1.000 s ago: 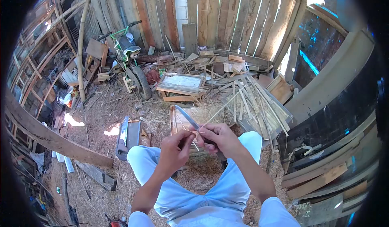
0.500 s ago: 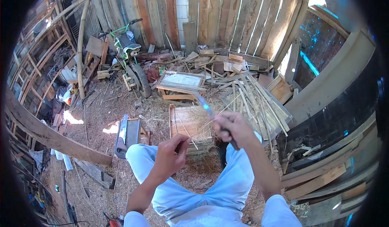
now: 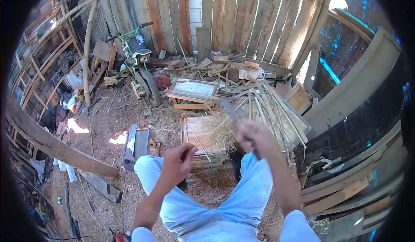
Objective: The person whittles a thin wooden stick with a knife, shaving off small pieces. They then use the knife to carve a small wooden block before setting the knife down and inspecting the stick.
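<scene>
My right hand (image 3: 256,137) is wrapped round the handle of a knife (image 3: 228,108), whose blade points up and away over the straw-like shavings (image 3: 220,127). Above my left knee, my left hand (image 3: 179,160) is closed in a pinch. A thin pale strip (image 3: 196,140) runs close by its fingertips, but whether they grip it I cannot make out. Between and beyond my knees lies a shallow wooden box (image 3: 188,131) with shavings at its right side.
A saw (image 3: 129,149) leans by a small dark-topped stand (image 3: 142,142) on the left. Behind are a framed panel (image 3: 192,88), a small motorbike (image 3: 145,75) and scrap wood (image 3: 242,71). Long strips (image 3: 276,112) are piled right, near stacked boards (image 3: 341,194).
My right hand has moved slightly right with the knife, whose blade now looks darker. My left hand has shifted a little to the left.
</scene>
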Tool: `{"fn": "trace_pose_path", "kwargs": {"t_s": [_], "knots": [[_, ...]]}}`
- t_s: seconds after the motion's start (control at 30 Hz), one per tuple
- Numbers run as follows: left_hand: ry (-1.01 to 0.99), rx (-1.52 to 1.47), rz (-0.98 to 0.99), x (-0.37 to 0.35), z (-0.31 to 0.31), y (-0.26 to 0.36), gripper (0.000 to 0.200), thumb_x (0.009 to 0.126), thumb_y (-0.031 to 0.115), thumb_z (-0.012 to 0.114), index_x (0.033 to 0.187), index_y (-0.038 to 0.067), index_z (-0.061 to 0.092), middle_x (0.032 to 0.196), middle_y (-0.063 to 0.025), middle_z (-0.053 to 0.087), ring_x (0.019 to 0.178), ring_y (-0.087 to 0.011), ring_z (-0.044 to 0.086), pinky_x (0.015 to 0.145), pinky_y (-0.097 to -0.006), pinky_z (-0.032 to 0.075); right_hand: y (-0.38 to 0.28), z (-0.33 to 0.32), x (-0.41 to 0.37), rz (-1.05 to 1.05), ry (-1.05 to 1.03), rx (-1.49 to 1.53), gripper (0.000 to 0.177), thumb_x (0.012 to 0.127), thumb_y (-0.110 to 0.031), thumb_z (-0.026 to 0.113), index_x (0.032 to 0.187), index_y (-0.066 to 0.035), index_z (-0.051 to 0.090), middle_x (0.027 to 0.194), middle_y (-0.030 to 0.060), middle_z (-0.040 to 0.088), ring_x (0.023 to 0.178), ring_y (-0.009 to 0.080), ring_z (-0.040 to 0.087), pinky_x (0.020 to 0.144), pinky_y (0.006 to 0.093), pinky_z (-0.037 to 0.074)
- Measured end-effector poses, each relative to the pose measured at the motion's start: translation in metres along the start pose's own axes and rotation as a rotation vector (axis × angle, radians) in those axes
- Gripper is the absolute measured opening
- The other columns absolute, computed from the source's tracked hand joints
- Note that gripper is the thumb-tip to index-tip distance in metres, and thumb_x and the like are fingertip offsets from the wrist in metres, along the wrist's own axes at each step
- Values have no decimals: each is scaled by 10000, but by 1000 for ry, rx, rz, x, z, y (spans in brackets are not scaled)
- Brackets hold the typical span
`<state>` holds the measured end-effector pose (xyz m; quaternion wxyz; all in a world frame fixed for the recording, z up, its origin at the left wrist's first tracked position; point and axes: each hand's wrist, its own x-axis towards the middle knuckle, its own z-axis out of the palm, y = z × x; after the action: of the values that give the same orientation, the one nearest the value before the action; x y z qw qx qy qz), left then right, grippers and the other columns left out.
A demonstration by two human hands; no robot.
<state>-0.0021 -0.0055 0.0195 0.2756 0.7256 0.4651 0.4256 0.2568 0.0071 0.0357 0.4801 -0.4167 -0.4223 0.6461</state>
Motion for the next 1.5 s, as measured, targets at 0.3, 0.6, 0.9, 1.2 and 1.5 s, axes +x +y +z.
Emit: {"fn": "trace_pose_path", "kwargs": {"t_s": [0.3, 0.6, 0.9, 1.2, 1.5], "knots": [[-82, -84, 19, 4, 12, 20, 58, 837, 42, 622, 849, -13, 635, 567, -64, 551, 482, -85, 460, 448, -258, 342, 15, 40, -3, 28, -238, 117, 290, 957, -172, 492, 1132, 52, 546, 714, 10, 547, 494, 41, 424, 406, 177, 322], [-165, 7, -39, -19, -17, 5, 70, 844, 51, 621, 839, -16, 637, 613, -64, 594, 551, -70, 508, 504, -235, 385, -20, -34, 1, -62, 23, 130, 246, 946, -162, 505, 1065, 48, 554, 691, 1, 527, 469, 33, 413, 375, 162, 300], [-132, -115, -102, -3, 2, -5, 105, 872, 69, 591, 881, -20, 646, 657, -35, 616, 581, -48, 514, 533, -208, 401, -2, 13, -9, 24, -57, -11, 245, 943, -188, 515, 1114, -17, 551, 680, -4, 531, 471, 38, 416, 390, 173, 311], [-95, -117, 23, 2, 16, 20, 67, 833, 9, 607, 886, -20, 637, 613, -71, 584, 529, -69, 485, 479, -242, 370, 19, 47, -7, 101, -266, 108, 262, 948, -230, 528, 841, 1, 589, 655, -15, 516, 500, 36, 441, 405, 176, 321], [-121, -84, -44, 1, 11, 28, 76, 833, 34, 613, 875, -20, 647, 597, -89, 576, 514, -80, 479, 471, -259, 367, 20, 44, -4, 101, -267, 13, 274, 952, -227, 520, 808, -4, 587, 572, -26, 468, 475, 32, 415, 401, 178, 302]]}}
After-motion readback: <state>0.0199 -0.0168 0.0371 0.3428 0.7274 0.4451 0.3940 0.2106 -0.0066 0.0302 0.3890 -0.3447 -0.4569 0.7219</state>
